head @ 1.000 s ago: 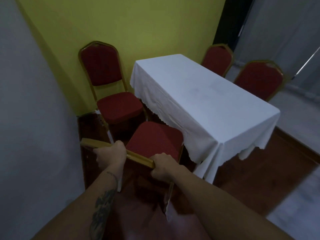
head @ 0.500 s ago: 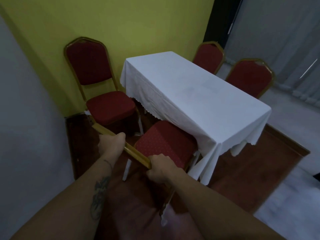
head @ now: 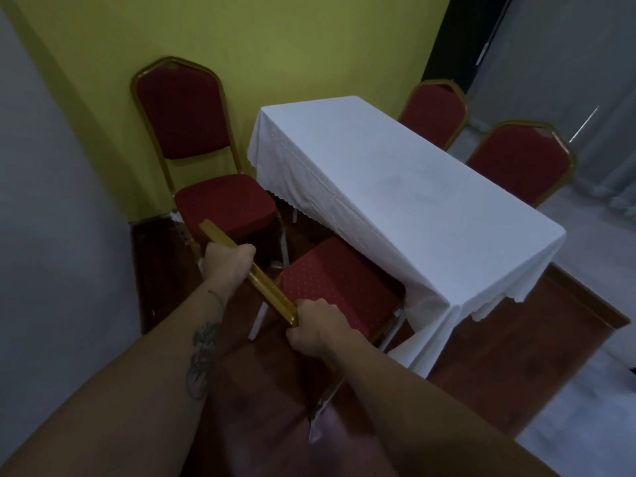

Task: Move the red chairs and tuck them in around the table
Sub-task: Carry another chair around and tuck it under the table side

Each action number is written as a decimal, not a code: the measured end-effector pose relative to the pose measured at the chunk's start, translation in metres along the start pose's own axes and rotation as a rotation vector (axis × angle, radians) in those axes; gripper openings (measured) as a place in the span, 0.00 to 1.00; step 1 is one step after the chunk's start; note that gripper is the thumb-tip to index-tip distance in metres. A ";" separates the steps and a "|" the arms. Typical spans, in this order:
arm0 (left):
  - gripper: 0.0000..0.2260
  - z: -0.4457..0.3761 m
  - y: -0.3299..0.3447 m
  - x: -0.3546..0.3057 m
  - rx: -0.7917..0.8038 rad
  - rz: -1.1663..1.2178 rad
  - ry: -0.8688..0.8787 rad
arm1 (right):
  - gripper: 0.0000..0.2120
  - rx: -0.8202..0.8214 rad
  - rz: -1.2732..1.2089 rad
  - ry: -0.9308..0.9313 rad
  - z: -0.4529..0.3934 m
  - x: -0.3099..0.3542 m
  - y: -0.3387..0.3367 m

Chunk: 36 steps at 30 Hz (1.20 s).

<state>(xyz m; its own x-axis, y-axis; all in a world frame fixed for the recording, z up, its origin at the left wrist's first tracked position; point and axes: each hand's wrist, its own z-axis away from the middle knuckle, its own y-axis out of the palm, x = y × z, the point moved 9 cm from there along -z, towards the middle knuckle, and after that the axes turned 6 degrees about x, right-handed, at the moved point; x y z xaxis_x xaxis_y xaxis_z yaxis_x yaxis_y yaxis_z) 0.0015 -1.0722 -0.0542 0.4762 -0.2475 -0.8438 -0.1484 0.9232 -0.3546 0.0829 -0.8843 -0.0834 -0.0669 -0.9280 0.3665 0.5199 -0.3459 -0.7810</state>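
Note:
A red chair with a gold frame stands right below me, its seat partly under the near long side of the table, which is draped in a white cloth. My left hand and my right hand both grip the gold top rail of its backrest. A second red chair stands at the table's far left end, facing it and a little apart from the cloth. On the table's far side, two more red chairs show only their backrests.
A yellow wall lies behind the table and a grey wall runs close on the left. The floor is dark wood with grey floor to the right. Pale curtains hang at the back right.
The chair in my hands has swung and slid to the right, its seat going further under the cloth. My view has shifted with it.

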 end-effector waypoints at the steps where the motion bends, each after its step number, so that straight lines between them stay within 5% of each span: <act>1: 0.10 -0.006 0.002 -0.005 0.007 -0.003 0.008 | 0.17 -0.001 0.002 0.002 -0.006 0.000 -0.004; 19: 0.14 -0.118 0.028 -0.070 0.073 -0.027 0.077 | 0.38 0.008 -0.115 0.067 -0.097 0.020 -0.047; 36: 0.29 -0.118 0.062 -0.088 0.102 -0.035 0.076 | 0.35 -0.120 -0.231 0.216 -0.094 -0.004 -0.072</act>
<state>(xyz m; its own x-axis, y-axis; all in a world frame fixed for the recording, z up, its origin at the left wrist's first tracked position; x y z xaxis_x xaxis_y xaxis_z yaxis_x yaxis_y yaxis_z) -0.1523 -1.0274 -0.0495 0.4123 -0.2982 -0.8609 -0.0422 0.9376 -0.3450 -0.0348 -0.8688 -0.0761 -0.3567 -0.8267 0.4352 0.3670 -0.5524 -0.7485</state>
